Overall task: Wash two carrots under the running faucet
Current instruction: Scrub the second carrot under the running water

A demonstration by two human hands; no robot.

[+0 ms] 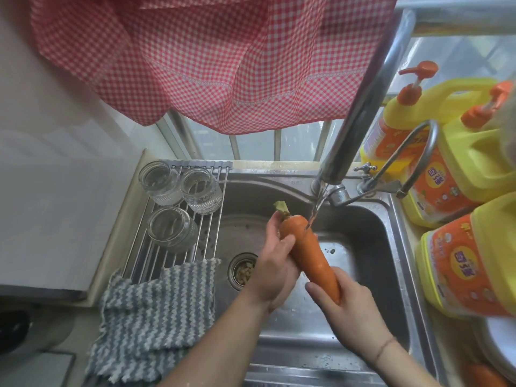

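An orange carrot [310, 252] with a cut green top is held over the steel sink [371, 241]. My left hand [275, 263] wraps its thick upper part. My right hand [344, 305] grips its narrow lower end. Water runs from the chrome faucet [360, 107] and lands on the carrot's thick end. Part of a second carrot [484, 375] lies at the bottom right edge, on the counter beside a white plate.
A rack [206, 241] over the sink's left side holds three upturned glass jars [170, 229] and a striped grey cloth [156, 311]. Yellow detergent bottles [472, 258] crowd the right counter. A second small tap [402, 160] stands behind. A red checked curtain [209, 57] hangs above.
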